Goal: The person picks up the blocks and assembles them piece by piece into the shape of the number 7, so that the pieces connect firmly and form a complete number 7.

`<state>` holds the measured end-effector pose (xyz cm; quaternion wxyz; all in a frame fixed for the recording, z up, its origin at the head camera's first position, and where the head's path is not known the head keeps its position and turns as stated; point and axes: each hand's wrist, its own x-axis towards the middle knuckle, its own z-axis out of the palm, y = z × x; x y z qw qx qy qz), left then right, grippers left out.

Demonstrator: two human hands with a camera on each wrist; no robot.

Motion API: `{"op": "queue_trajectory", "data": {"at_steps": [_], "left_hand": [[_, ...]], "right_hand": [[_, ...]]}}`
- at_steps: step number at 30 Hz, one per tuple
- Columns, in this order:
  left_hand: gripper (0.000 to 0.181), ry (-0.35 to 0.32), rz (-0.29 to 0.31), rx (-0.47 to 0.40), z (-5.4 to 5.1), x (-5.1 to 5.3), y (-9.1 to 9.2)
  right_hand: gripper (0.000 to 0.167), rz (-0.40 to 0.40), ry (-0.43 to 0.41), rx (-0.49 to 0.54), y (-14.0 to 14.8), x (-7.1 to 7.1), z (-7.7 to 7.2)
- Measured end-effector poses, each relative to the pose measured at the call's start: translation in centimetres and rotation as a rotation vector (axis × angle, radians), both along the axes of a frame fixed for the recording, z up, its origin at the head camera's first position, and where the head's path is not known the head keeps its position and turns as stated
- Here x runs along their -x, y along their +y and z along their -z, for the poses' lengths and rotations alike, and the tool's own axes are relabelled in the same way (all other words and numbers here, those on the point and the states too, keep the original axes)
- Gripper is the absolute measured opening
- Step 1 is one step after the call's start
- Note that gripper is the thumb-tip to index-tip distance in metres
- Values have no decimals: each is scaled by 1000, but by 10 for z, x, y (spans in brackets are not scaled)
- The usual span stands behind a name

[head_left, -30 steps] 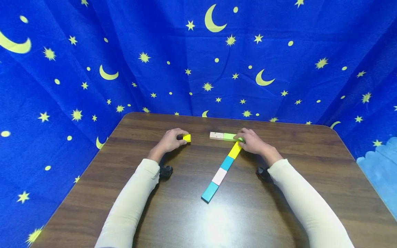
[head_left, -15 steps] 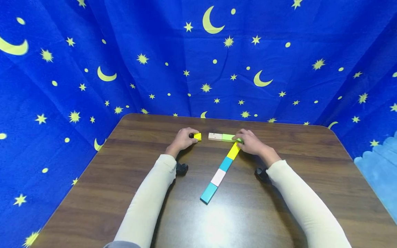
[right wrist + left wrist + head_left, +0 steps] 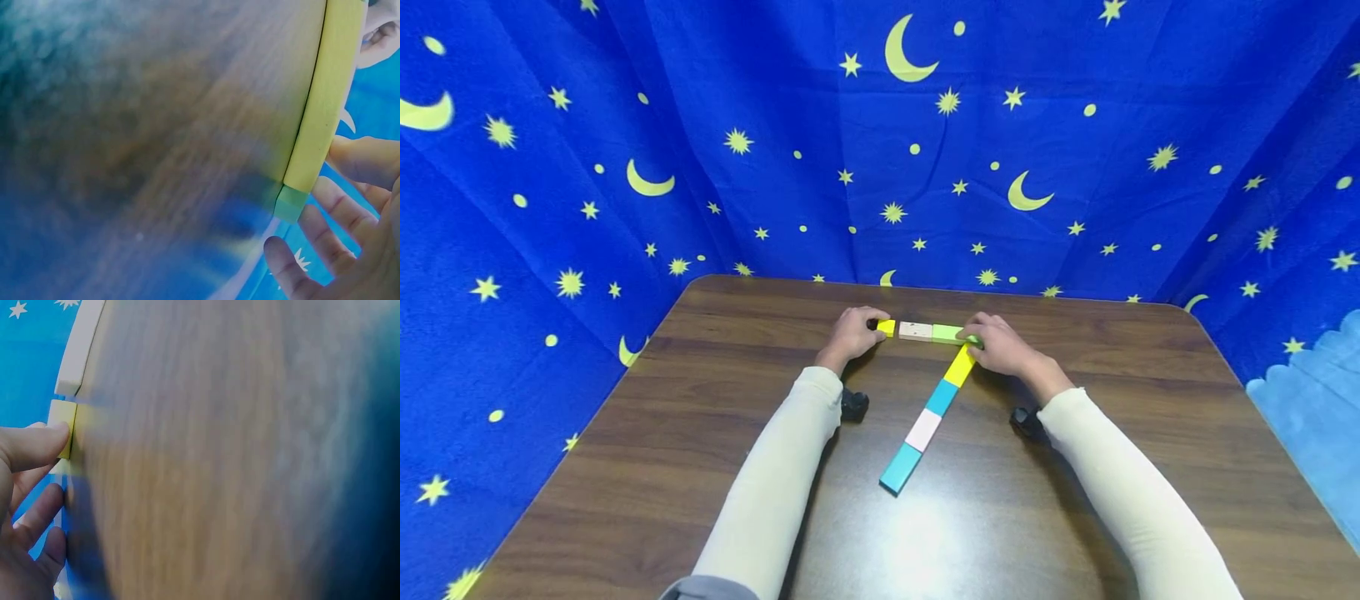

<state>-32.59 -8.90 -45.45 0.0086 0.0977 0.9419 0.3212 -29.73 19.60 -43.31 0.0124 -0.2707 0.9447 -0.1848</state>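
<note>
In the head view my left hand (image 3: 852, 336) pinches a small yellow block (image 3: 886, 328) between thumb and fingers. A narrow gap parts that yellow block from a pale, speckled wooden block (image 3: 915, 332), also seen in the left wrist view. The pale block's right end meets a light green block (image 3: 949, 334). My right hand (image 3: 1002, 346) holds the green block's right end, thumb in front and fingers behind. A longer yellow block (image 3: 959, 366) runs from this corner toward me; the right thumb lies by its far end in the right wrist view.
Past the longer yellow block the slanting row continues with a blue block (image 3: 942, 398), a light pink block (image 3: 923, 430) and a teal block (image 3: 900, 468). The brown wooden table (image 3: 715, 400) ends at a blue curtain (image 3: 820, 108) with moons and stars.
My left hand has slid right with the small yellow block, bringing it close to the pale block. The right hand has stayed at the corner, and the row keeps its shape.
</note>
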Motion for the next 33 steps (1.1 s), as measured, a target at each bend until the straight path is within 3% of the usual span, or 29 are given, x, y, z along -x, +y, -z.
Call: {"op": "queue_trajectory", "data": {"at_steps": [18,33], "left_hand": [[37,2,-47,-22,6,-2,9],[38,-30,-54,-50,3,-3,10]], "right_hand": [[32,-2,-10,0,1,1,0],[32,10,-18,-18,-1,-2,-1]]}}
